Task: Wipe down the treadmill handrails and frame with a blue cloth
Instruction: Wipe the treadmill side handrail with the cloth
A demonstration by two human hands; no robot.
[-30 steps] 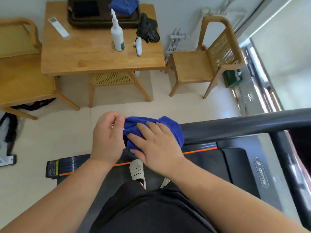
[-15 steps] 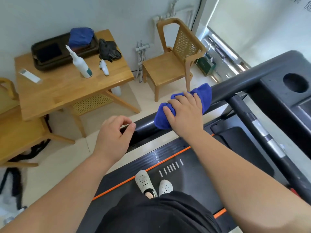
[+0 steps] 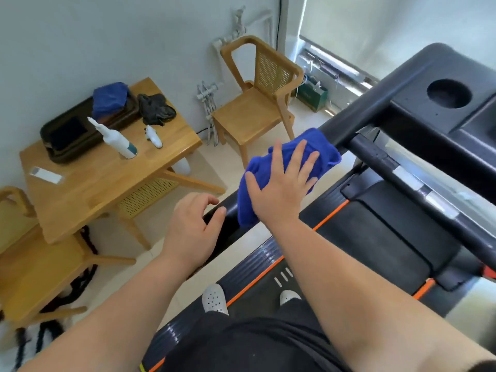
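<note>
Blue cloth [image 3: 325, 153] farther up handrail [image 3: 371, 108] under flat right hand [image 3: 281, 190]; left hand [image 3: 190, 233] loose, empty; wooden table [image 3: 107, 185] beyond.

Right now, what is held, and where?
The right hand presses flat on the middle of the blue cloth, over the handrail; the left hand holds nothing.

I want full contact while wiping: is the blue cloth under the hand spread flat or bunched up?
Bunched. The blue cloth lies in thick folds draped over the handrail, with the right hand pressing it, fingers straight.
</note>
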